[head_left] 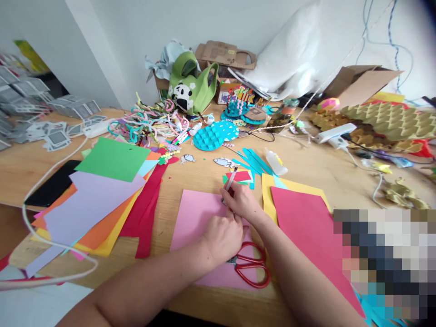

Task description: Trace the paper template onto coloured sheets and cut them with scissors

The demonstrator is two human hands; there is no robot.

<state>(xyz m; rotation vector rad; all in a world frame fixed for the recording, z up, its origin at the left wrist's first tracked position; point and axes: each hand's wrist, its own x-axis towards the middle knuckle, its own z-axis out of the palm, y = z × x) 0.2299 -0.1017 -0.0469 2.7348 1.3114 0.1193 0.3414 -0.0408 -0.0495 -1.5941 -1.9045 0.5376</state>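
Observation:
A pink sheet (194, 218) lies on the wooden table. My right hand (242, 202) is closed round a pen (231, 178), held upright and slightly tilted over the sheet's top right part. Touching it, my left hand (223, 236) rests on the sheet; its fingers are bent, and whatever they hold, if anything, is hidden. Red-handled scissors (254, 264) lie on the pink sheet beside my left hand, their blades partly covered by it. Small red, white and green paper pieces (240, 175) are just beyond my right hand.
Coloured sheets (98, 200) are stacked at left, over a black tablet (51, 184). A red sheet (306, 227) lies at right. Behind are a glue bottle (275, 162), fish cutouts (223, 161), pipe cleaners (150, 120) and a green bag (194, 86).

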